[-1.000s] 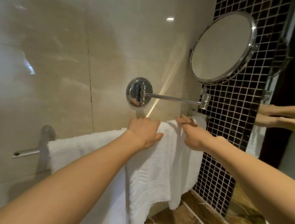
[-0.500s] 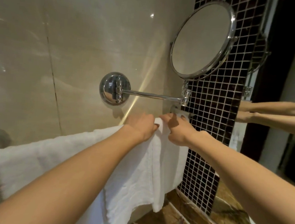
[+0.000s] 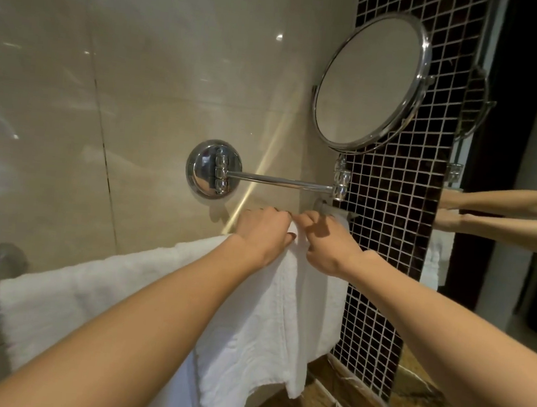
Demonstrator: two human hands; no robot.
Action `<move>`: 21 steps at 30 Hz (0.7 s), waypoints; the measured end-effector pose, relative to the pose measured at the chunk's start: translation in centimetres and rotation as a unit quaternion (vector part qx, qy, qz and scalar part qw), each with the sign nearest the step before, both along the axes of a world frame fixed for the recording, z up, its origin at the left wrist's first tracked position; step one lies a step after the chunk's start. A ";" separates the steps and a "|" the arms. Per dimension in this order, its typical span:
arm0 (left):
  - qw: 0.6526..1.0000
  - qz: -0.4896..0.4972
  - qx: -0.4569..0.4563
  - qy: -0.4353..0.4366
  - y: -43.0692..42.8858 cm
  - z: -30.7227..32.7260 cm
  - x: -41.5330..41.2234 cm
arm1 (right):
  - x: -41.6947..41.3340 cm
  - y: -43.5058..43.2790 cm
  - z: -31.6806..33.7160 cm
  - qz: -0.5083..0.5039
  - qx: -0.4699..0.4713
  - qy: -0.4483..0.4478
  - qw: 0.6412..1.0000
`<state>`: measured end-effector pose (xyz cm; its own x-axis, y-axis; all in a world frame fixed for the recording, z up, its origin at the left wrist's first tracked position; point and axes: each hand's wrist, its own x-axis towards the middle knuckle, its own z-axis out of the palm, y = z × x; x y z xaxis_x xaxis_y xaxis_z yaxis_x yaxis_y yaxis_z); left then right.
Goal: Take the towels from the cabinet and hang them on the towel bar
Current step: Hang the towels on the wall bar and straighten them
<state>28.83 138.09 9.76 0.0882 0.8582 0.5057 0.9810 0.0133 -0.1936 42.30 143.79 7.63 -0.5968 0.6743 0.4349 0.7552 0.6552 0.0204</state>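
Both hands are gripping the white towel (image 3: 277, 308) draped over the towel bar (image 3: 334, 210): left hand (image 3: 263, 233) and right hand (image 3: 328, 244) pinching its top fold.

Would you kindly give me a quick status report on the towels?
Both hands, left hand and right hand, pinching the white towel at the bar's right end. Towel draped over bar. Round mirror above, clear of hands.
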 end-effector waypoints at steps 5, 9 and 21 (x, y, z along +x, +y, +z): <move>1.000 0.001 -0.017 -0.022 0.4 -0.1 0.0 | 0.1 0.2 0.2 0.002 -0.077 0.018 0.997; 0.995 0.003 -0.053 -0.084 0.8 0.3 -0.4 | -0.2 0.3 0.8 0.000 -0.112 0.000 0.994; 0.998 0.013 -0.048 -0.038 0.8 0.1 0.0 | 0.7 -0.4 0.4 -0.023 -0.060 0.004 0.998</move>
